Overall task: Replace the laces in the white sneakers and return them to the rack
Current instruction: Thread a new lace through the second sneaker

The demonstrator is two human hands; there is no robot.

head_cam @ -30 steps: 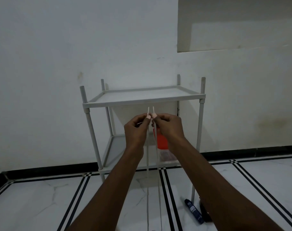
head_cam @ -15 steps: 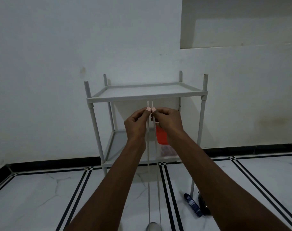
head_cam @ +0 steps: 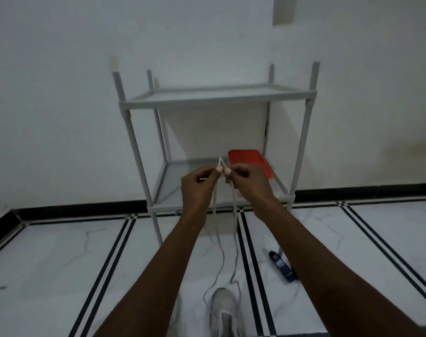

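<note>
A white sneaker (head_cam: 225, 310) stands on the floor at the bottom centre, toe pointing toward the rack. A white lace (head_cam: 234, 242) runs up from it in two strands. My left hand (head_cam: 198, 187) pinches the tip of the left strand and my right hand (head_cam: 249, 182) pinches the tip of the right strand. The two tips cross just above my fingers. Both hands are held in front of the lower shelf of the grey two-tier rack (head_cam: 217, 100). Only one sneaker is in view.
A red flat box (head_cam: 249, 158) lies on the rack's lower shelf at the right. A dark blue tube (head_cam: 282, 266) lies on the floor by the rack's right front leg. The rack stands against a white wall on pale marble tiles with black stripes.
The view has tilted down, bringing the sneaker into sight. My hands have lowered from the top shelf level to the lower shelf, and the lace strands hang slacker.
</note>
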